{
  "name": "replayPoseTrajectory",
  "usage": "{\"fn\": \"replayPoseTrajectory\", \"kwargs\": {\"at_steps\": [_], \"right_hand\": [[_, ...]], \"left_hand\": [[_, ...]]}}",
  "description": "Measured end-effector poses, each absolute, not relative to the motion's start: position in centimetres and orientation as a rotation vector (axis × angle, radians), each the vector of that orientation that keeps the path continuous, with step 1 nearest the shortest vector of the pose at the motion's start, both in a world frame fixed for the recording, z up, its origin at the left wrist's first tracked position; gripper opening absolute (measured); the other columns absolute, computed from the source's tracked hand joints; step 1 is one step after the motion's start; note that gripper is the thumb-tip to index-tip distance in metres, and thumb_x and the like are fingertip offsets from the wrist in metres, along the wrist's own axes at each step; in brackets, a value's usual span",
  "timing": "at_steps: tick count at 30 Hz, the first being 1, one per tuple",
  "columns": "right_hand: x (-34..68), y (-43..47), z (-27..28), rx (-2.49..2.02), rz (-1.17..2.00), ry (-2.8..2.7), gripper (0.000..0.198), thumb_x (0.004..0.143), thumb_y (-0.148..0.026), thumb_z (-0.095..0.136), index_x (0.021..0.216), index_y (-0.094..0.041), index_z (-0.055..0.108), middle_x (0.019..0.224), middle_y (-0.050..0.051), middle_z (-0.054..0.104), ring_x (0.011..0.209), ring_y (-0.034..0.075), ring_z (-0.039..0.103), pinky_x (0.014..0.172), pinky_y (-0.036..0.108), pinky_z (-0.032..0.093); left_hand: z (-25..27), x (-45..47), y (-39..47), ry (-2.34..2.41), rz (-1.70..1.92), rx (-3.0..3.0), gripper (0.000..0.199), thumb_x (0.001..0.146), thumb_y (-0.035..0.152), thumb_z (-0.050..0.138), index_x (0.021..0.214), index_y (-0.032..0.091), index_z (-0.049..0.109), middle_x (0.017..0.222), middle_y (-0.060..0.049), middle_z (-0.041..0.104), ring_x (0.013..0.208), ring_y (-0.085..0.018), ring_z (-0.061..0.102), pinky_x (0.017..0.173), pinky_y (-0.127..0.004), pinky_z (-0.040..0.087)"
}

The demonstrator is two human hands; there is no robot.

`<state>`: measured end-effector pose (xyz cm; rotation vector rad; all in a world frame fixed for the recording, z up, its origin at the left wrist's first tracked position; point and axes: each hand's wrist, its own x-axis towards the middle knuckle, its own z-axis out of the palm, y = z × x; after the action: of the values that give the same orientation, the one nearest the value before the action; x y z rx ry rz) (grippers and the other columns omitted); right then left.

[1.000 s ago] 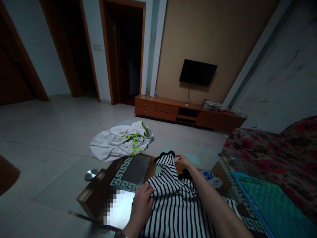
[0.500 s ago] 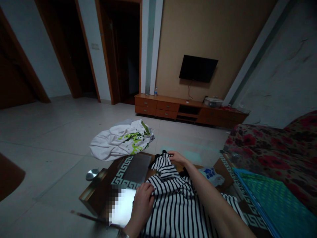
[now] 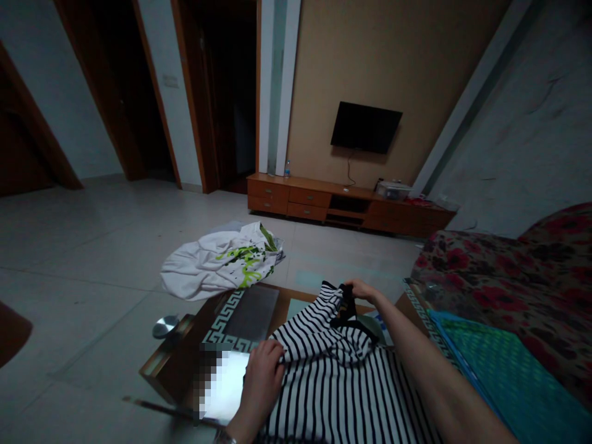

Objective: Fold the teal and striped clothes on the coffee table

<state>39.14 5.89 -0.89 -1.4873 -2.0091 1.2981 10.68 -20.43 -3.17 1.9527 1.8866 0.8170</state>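
Observation:
A black-and-white striped shirt (image 3: 337, 394) lies spread over the coffee table, its upper part folded and bunched. My left hand (image 3: 264, 373) grips the cloth along its left edge, fingers curled over it. Farther up, my right hand (image 3: 363, 290) pinches a black-trimmed part of the shirt and holds it raised off the table. The fingertips of the right hand are partly hidden by the fabric. Beyond the shirt, a white garment with green print (image 3: 217, 262) lies at the far left end of the table.
The coffee table (image 3: 252, 333) has a patterned glass top and a bright, partly blurred patch at its left. A silver round object (image 3: 165, 327) sits at its left side. Green-blue folded fabric (image 3: 499, 370) and a flowered sofa (image 3: 485, 265) are on the right. Behind stands a TV cabinet (image 3: 309, 200).
My right hand has moved to the right, pulling the shirt's black-trimmed part along and stretching the cloth out. The left hand keeps its grip on the left edge. The view has shifted slightly.

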Motion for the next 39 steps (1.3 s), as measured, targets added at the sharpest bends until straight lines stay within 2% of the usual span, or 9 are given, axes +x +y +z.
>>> {"fn": "replayPoseTrajectory", "kwargs": {"at_steps": [7,12,19,23,26,29,32,34,39], "right_hand": [[35.8,6.8,0.0,-1.410,1.081,-1.959,0.048,0.064,-0.011,0.054,0.110,-0.020,0.065,0.098,0.002,0.070,0.079,0.013,0.063,0.070,0.022,0.049],[36.6,6.9,-1.7,-1.677,0.874,-1.954,0.044,0.053,-0.004,0.064,0.094,-0.016,0.069,0.076,0.001,0.068,0.066,0.013,0.059,0.064,0.023,0.046],[40.0,5.5,-1.5,-1.793,0.814,-2.068,0.024,0.060,-0.010,0.065,0.083,-0.016,0.072,0.070,0.001,0.068,0.066,0.013,0.060,0.063,0.021,0.044],[40.8,4.9,-0.4,-1.933,0.671,-2.087,0.012,0.058,-0.006,0.065,0.067,-0.014,0.070,0.066,0.008,0.067,0.071,0.021,0.063,0.069,0.029,0.045],[38.9,4.8,0.2,-1.885,0.531,-2.123,0.016,0.068,-0.013,0.062,0.081,-0.014,0.072,0.093,0.015,0.070,0.092,0.026,0.062,0.083,0.034,0.043],[35.1,4.1,-0.3,-1.751,0.486,-2.187,0.032,0.081,-0.030,0.056,0.108,-0.017,0.067,0.110,0.014,0.066,0.104,0.024,0.059,0.091,0.033,0.040],[31.2,3.0,-1.9,-1.649,0.454,-2.189,0.065,0.075,-0.040,0.065,0.132,-0.014,0.050,0.125,0.017,0.058,0.116,0.028,0.052,0.098,0.037,0.037],[29.5,3.0,-3.0,-1.655,0.496,-2.104,0.077,0.066,-0.032,0.072,0.136,-0.014,0.045,0.128,0.019,0.056,0.119,0.031,0.050,0.101,0.040,0.035],[29.0,6.2,-3.3,-1.735,0.627,-1.875,0.056,0.073,-0.015,0.053,0.129,-0.014,0.051,0.121,0.014,0.062,0.109,0.022,0.058,0.094,0.034,0.044]], "left_hand": [[-2.7,10.8,-20.5,1.881,0.812,1.970,0.029,0.073,0.004,0.043,0.090,0.020,0.062,0.104,-0.005,0.061,0.101,-0.022,0.050,0.089,-0.035,0.037],[-2.7,10.7,-20.6,1.893,0.794,1.959,0.030,0.074,0.004,0.043,0.091,0.020,0.062,0.105,-0.005,0.061,0.102,-0.022,0.051,0.090,-0.036,0.037],[-2.5,10.8,-20.5,1.887,0.794,1.965,0.030,0.074,0.004,0.043,0.091,0.020,0.063,0.105,-0.005,0.061,0.101,-0.022,0.051,0.089,-0.036,0.038],[-2.5,10.8,-20.4,1.878,0.796,1.958,0.030,0.074,0.004,0.043,0.091,0.020,0.062,0.105,-0.005,0.061,0.101,-0.022,0.050,0.090,-0.036,0.037],[-2.6,10.8,-20.3,1.875,0.788,1.972,0.030,0.074,0.004,0.043,0.091,0.019,0.062,0.105,-0.005,0.060,0.103,-0.022,0.050,0.090,-0.036,0.037],[-2.6,10.8,-20.4,1.873,0.785,1.981,0.030,0.074,0.003,0.043,0.091,0.019,0.062,0.105,-0.005,0.060,0.102,-0.022,0.050,0.090,-0.036,0.037],[-2.5,10.8,-20.4,1.873,0.790,1.977,0.028,0.074,0.004,0.043,0.089,0.019,0.061,0.104,-0.005,0.060,0.102,-0.022,0.050,0.089,-0.036,0.037],[-2.3,10.9,-20.5,1.887,0.783,1.966,0.028,0.074,0.004,0.042,0.089,0.020,0.061,0.103,-0.005,0.060,0.101,-0.022,0.050,0.088,-0.036,0.037],[-2.3,10.9,-20.5,1.917,0.758,1.949,0.029,0.073,0.003,0.043,0.088,0.020,0.061,0.105,-0.005,0.060,0.101,-0.022,0.051,0.088,-0.036,0.037]]}}
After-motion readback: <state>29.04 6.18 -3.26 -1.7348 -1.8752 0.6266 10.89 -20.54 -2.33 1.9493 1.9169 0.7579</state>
